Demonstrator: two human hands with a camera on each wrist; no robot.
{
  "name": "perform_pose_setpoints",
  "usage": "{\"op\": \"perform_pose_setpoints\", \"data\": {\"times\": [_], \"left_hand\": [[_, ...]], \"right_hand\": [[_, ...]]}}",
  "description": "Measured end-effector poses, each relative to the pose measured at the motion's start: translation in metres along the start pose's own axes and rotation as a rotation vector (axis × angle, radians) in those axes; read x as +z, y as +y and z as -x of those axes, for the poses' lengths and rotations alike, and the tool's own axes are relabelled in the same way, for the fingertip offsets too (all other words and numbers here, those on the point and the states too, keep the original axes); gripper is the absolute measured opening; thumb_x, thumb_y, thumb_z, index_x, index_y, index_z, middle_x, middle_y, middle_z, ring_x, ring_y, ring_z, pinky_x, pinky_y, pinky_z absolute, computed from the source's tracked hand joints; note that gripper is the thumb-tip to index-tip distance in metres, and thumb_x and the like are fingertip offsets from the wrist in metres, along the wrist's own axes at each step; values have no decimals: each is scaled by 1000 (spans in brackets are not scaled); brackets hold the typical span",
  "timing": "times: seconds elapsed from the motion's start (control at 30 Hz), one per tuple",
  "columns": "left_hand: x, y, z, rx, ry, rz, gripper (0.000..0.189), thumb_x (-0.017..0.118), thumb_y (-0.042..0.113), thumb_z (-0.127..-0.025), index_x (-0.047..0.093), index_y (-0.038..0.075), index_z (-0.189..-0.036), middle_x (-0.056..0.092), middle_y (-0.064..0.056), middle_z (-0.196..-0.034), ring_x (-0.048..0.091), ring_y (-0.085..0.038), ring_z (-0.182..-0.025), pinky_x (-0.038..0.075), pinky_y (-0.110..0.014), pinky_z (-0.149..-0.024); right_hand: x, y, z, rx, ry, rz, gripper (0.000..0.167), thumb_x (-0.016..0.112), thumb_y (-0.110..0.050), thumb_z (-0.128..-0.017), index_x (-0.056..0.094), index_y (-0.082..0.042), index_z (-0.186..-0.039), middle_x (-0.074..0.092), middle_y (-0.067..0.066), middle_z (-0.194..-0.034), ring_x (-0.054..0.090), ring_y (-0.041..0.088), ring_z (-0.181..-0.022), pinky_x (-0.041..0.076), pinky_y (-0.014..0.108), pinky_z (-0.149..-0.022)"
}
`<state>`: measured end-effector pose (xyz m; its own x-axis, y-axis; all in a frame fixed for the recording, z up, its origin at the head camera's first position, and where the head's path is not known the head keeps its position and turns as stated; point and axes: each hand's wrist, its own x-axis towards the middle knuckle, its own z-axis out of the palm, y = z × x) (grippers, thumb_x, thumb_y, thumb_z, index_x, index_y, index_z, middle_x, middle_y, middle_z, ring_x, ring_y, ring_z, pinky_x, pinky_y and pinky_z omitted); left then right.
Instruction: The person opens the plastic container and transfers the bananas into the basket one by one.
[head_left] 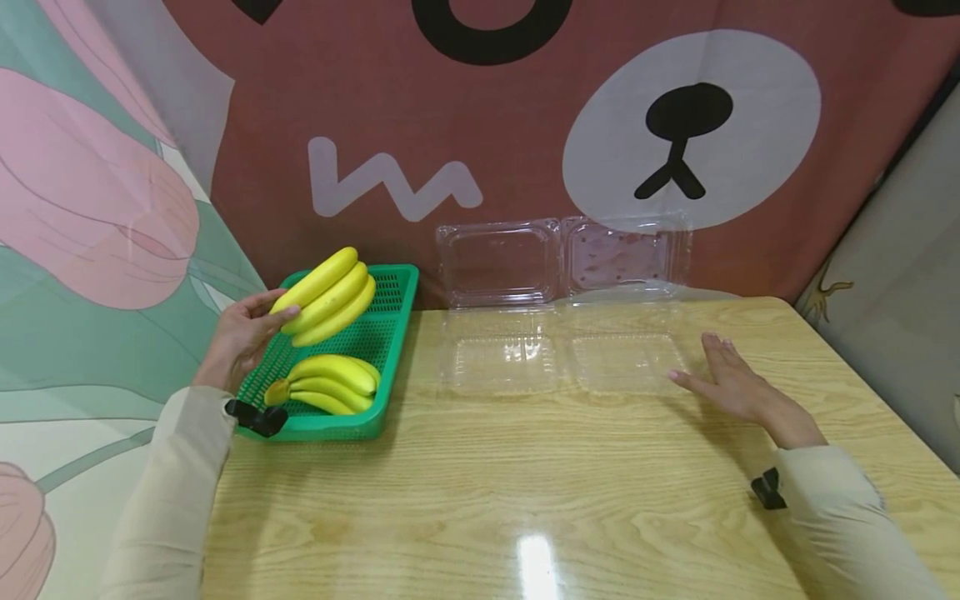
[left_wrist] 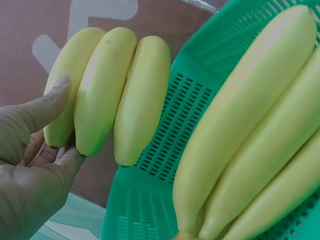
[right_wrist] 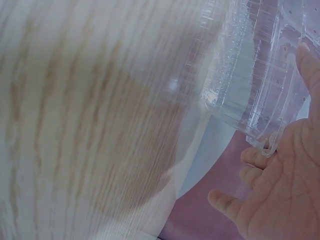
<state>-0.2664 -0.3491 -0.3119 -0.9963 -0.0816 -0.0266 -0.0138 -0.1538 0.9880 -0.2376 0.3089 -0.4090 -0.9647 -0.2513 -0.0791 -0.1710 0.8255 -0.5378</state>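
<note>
My left hand [head_left: 243,333] grips a bunch of yellow bananas [head_left: 327,298] by one end, thumb on the near side and fingers beneath. It holds them above the green plastic basket [head_left: 401,333]. In the left wrist view the held bananas [left_wrist: 105,90] show as separate fingers side by side. A second banana bunch [head_left: 330,385] lies in the front part of the basket, stem to the left. Over the table's right side, my right hand [head_left: 738,387] holds nothing, its fingers extended, near the right clear plastic clamshell box [head_left: 622,358].
Another clear clamshell box [head_left: 498,358] stands left of the first, both with lids raised against the printed cloth [head_left: 510,108] behind. The wooden table [head_left: 480,483] stretches in front. A grey wall surface [head_left: 900,250] bounds the right side.
</note>
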Motion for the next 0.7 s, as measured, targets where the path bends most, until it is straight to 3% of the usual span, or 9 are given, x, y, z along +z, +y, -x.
{"op": "perform_pose_setpoints", "data": {"times": [0.13,0.37,0.47,0.57,0.7], "left_hand": [[-4,-4,-4,-20,12,8,28,72,1,-85,67,16,-109,64,4,-100,63,-8,-89,52,-19,-80],[-7,-12,-14,-54,51,-160,38,76,10,-84,61,18,-118,61,9,-103,56,-3,-72,43,-13,-55],[-6,-15,-18,-57,28,-219,45,77,14,-84,59,15,-125,58,9,-107,55,-3,-80,47,-12,-65],[-3,-17,-22,-49,-17,-298,54,75,18,-86,52,10,-134,53,6,-116,54,-5,-98,48,-15,-82],[-1,-19,-26,-31,-43,-408,61,72,22,-88,46,6,-141,49,4,-123,52,-5,-103,47,-15,-84]], "right_hand": [[0,1,0,2,1,2,100,45,-53,-98,-15,11,-145,-16,37,-149,-18,51,-135,-2,68,-105],[0,2,0,5,-3,6,99,44,-53,-98,-15,11,-146,-15,38,-149,-18,52,-135,-2,69,-105],[0,1,0,6,-2,8,100,45,-54,-98,-14,11,-146,-15,38,-149,-18,52,-136,-2,68,-105],[1,2,0,6,-2,8,99,44,-53,-99,-15,11,-145,-15,38,-149,-18,52,-135,-3,68,-105],[1,2,0,9,-1,8,100,45,-53,-98,-16,10,-146,-15,38,-149,-18,53,-135,-2,69,-104]]}}
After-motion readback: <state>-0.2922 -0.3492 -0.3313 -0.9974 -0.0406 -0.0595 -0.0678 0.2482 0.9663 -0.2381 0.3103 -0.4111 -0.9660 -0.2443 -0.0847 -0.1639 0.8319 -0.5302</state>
